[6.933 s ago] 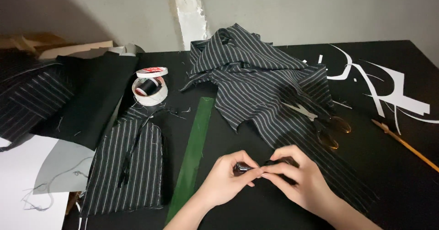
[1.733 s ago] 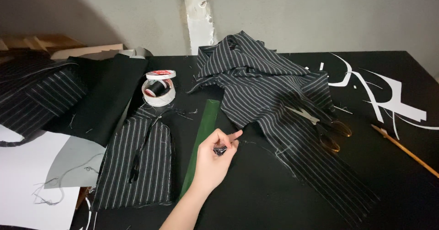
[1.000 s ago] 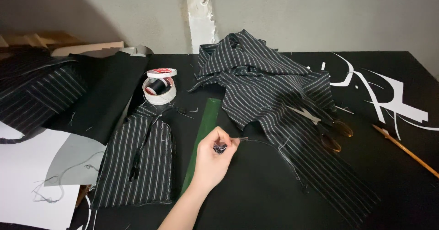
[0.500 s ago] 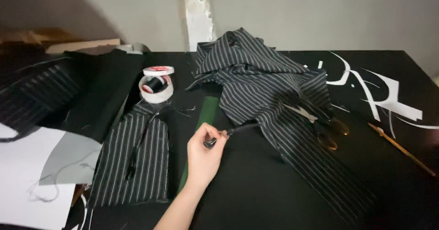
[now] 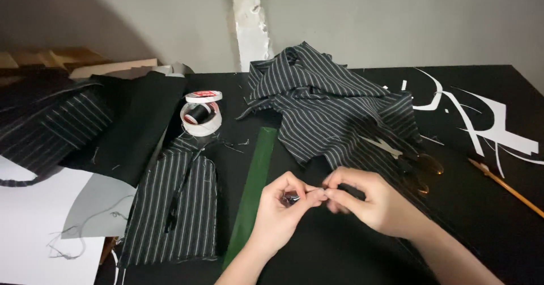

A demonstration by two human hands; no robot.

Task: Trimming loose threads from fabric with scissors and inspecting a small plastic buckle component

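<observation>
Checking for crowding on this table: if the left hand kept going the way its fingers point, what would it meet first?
The left hand points right, so almost at once it would likely meet the right hand's fingertips, which seem to touch it already.

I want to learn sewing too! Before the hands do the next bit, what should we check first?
1. Left hand has a grip on the small dark thing: ok.
2. Right hand fingertips meet the left's: ok.
3. Thread between the fingers: cannot tell, too fine and blurred.
4. Scissors within reach, beside the right hand: ok.
5. Green ruler flat on the table, apart from the fingers: ok.
6. Striped fabric smoothed out: not ok, it lies bunched.
</observation>
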